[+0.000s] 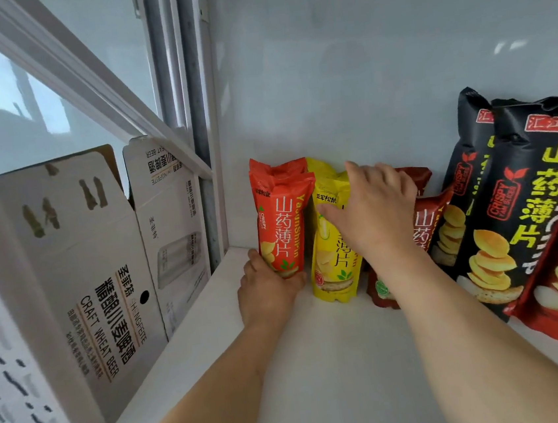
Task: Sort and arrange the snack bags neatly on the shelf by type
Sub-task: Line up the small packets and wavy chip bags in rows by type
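An orange snack bag point(280, 218) is stood upright at the back left corner of the white shelf point(338, 360), its lower end gripped by the left hand point(268, 286), whose fingers are curled around the base. Just to the right of that hand, a yellow snack bag point(332, 260) is stood touching the orange one, and the right hand point(373, 208) is laid over its top with fingers spread fairly flat. Partly hidden behind the right wrist, a dark red snack bag point(424, 227) is seen. Further right of the right hand, large black snack bags point(518, 207) are leaned together. Left of the left hand, beyond the shelf frame, cardboard beer boxes point(106, 281) are stood.
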`<state>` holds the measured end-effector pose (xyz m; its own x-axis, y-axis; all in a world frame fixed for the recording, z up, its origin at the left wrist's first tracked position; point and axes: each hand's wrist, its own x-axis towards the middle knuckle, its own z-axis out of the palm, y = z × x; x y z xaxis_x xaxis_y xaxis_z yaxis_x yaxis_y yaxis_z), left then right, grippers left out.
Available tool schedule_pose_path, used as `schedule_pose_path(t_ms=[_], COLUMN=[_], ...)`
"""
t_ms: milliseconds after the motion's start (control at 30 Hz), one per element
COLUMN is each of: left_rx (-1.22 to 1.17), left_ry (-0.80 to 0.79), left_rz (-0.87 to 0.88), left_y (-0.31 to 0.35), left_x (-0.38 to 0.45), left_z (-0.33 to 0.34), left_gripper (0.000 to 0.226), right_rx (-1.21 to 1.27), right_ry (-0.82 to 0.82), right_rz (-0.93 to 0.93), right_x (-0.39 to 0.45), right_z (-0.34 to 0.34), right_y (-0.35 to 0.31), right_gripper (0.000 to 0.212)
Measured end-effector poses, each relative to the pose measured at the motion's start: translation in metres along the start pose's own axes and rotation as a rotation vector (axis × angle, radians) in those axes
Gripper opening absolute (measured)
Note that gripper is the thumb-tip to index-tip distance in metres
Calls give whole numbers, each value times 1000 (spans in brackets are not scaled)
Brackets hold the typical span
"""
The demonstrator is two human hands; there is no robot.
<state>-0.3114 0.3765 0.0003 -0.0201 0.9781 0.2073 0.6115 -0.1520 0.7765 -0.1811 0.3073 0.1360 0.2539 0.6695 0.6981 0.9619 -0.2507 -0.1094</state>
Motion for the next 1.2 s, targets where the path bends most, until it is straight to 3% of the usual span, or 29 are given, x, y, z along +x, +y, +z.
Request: schedule_pose_path(t_ms=[233,400,500,567,633,767,933,1200], left_rx=[-48,-51,-46,-55,-64,-46,-47,-51], left_ry=[0,12,19,18,13,10,-4,-11], left_rz=[11,28,36,34,32,24,26,40], left_y=[-7,-8,-8,-8,-9,-10,-11,-13], left_x=[4,6,5,4,4,5,6,10], left_z=[3,3,3,2,1,-3,-6,-8], left_gripper=[76,73,74,75,75,76,74,76], right_rx=[-32,-2,89,269,480,670,622,569], right_ry=[-46,-43,105,263,304,127,-49,-231], right_rz=[-62,-86,-78,-41,51,289,376,621], right_x=[5,6,-1,-17,-44,-97,-112,-96], right_z=[3,5,3,4,12,43,66,93], right_y=[2,6,5,1,-5,-14,-16,-15], right_gripper=[49,53,62,60,61,76,95,106])
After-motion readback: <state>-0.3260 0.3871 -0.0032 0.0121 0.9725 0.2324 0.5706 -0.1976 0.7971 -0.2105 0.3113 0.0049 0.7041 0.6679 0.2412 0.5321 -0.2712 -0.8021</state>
